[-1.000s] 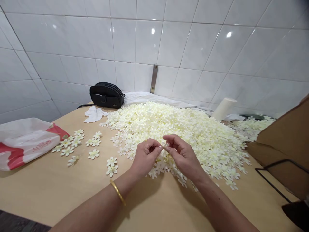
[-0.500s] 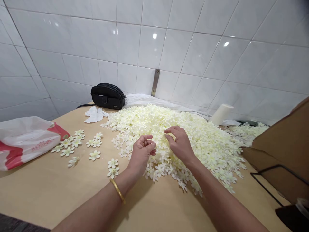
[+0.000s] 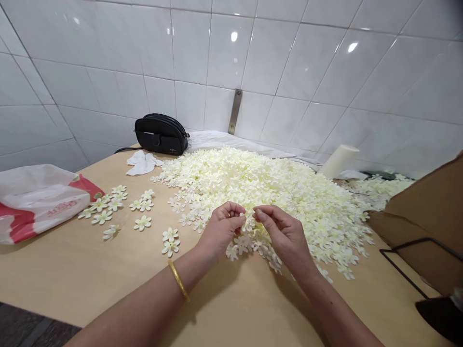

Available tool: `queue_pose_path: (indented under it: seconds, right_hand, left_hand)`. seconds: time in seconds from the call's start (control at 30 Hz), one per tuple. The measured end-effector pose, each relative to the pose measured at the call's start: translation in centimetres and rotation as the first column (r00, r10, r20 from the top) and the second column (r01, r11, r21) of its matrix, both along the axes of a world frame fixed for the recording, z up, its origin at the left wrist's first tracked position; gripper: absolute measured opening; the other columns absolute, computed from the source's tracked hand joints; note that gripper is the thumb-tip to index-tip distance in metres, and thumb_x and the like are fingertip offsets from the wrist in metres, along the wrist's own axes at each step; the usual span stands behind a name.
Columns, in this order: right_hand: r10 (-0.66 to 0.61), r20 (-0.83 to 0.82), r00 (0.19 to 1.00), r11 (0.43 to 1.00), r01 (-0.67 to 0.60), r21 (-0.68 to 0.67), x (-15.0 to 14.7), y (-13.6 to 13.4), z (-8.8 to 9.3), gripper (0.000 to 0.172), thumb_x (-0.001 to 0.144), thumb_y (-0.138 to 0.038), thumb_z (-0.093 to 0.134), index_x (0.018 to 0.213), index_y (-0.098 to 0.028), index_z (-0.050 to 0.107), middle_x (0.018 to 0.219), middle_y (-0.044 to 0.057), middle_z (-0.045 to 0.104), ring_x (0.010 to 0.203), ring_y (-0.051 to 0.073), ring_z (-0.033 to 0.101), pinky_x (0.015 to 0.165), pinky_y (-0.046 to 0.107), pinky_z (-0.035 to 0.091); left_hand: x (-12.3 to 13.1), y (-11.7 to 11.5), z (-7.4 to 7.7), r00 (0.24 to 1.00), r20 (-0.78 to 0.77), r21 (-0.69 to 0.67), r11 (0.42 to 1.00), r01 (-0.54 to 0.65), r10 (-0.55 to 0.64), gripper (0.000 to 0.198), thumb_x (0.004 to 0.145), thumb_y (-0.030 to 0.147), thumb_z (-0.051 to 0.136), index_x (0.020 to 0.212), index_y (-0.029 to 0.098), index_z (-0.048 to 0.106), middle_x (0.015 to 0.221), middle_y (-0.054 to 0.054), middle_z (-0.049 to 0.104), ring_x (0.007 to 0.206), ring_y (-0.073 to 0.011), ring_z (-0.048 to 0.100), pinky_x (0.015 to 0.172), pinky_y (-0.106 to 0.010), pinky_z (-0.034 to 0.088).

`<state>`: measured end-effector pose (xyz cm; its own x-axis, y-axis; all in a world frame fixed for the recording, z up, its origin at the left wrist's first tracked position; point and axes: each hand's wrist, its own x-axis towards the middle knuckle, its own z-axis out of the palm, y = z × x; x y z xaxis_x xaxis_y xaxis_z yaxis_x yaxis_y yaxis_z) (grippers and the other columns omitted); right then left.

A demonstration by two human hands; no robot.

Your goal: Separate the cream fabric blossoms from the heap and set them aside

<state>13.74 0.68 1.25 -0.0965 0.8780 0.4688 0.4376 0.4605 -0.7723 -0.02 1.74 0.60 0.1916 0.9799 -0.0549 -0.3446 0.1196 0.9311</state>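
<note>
My left hand [image 3: 224, 226] is closed in a pinch over the front of a large heap of white artificial flowers [image 3: 307, 207]. Whatever small thing is between its fingertips blends into the blossoms behind. Facing it, my right hand [image 3: 284, 233] pinches with thumb and forefinger at what looks like a white artificial flower [image 3: 250, 221] in the narrow gap between the hands. The fingertips of the two hands are close together but apart. A gold bangle [image 3: 178, 280] circles my left wrist. Several single flowers [image 3: 142, 222] lie spread on the table left of the heap.
A white and red plastic bag [image 3: 43, 202] lies at the left of the wooden table [image 3: 119, 270]. Near the tiled wall are a black pouch [image 3: 161, 135], crumpled white tissue [image 3: 142, 163] and a pale cylinder [image 3: 339, 162]. A cardboard box [image 3: 427, 221] and black wire frame [image 3: 401, 272] flank the right.
My right hand has come down from over the heap toward my left hand, and its fingers have closed to a pinch. The camera view has shifted slightly.
</note>
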Motion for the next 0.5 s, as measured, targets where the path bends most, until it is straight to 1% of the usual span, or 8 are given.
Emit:
queue_pose_path:
  seconds: [0.1,0.17,0.27,0.37,0.43,0.5]
  right_hand:
    - [0.101,0.051,0.994,0.994,-0.102,0.031,-0.1,0.0,0.1,0.014,0.079,-0.022,0.050,0.085,-0.018,0.062,0.083,0.004,0.062,0.076,0.016,0.057,0.069,0.027,0.044]
    - [0.127,0.101,0.987,0.989,-0.133,0.060,0.0,0.0,0.1,0.016,0.078,-0.020,0.049,0.087,-0.019,0.062,0.084,0.004,0.063,0.077,0.016,0.057,0.070,0.028,0.045]
    - [0.135,0.196,0.971,0.981,-0.159,0.113,0.3,0.0,-0.1,0.018,0.079,-0.018,0.047,0.089,-0.020,0.062,0.080,0.005,0.062,0.074,0.015,0.057,0.067,0.028,0.045]
    - [0.126,0.289,0.949,0.972,-0.177,0.157,0.7,0.0,-0.3,0.021,0.081,-0.016,0.044,0.091,-0.020,0.061,0.077,0.005,0.061,0.069,0.014,0.056,0.063,0.027,0.045]
    - [0.120,0.328,0.937,0.970,-0.181,0.164,0.9,0.0,-0.4,0.023,0.082,-0.014,0.040,0.092,-0.020,0.060,0.076,0.005,0.061,0.068,0.014,0.055,0.062,0.026,0.045]
    - [0.099,0.352,0.931,0.969,-0.171,0.179,1.0,0.1,-0.5,0.024,0.082,-0.012,0.038,0.091,-0.019,0.059,0.074,0.004,0.060,0.067,0.013,0.055,0.062,0.026,0.044]
  left_hand:
    - [0.0,0.0,-0.1,1.000,0.002,0.061,0.998,0.015,-0.015,0.011,0.065,0.022,0.059,0.070,0.016,0.052,0.058,0.005,0.046,0.048,-0.0049,0.042,0.050,-0.019,0.034]
    - [0.0,0.0,-0.1,1.000,-0.015,0.098,0.995,0.024,-0.023,0.013,0.066,0.026,0.059,0.071,0.016,0.053,0.060,0.004,0.048,0.051,-0.0057,0.044,0.052,-0.020,0.036]
    - [-0.1,0.1,-0.2,0.998,-0.057,0.140,0.989,0.044,-0.037,0.015,0.068,0.030,0.058,0.071,0.016,0.054,0.062,0.003,0.051,0.053,-0.0069,0.047,0.054,-0.021,0.038]
    - [0.0,0.1,-0.1,0.996,-0.086,0.143,0.989,0.045,-0.033,0.017,0.069,0.032,0.057,0.071,0.015,0.055,0.063,0.002,0.053,0.053,-0.0073,0.048,0.056,-0.022,0.040]
    - [0.1,0.0,-0.1,0.996,-0.078,0.121,0.991,0.055,-0.046,0.016,0.068,0.029,0.059,0.075,0.015,0.055,0.061,0.002,0.052,0.053,-0.0077,0.049,0.055,-0.022,0.040]
    - [0.2,-0.1,0.0,0.996,-0.049,0.097,0.992,0.077,-0.073,0.017,0.064,0.022,0.062,0.078,0.015,0.055,0.058,0.003,0.051,0.053,-0.0080,0.050,0.055,-0.022,0.041]
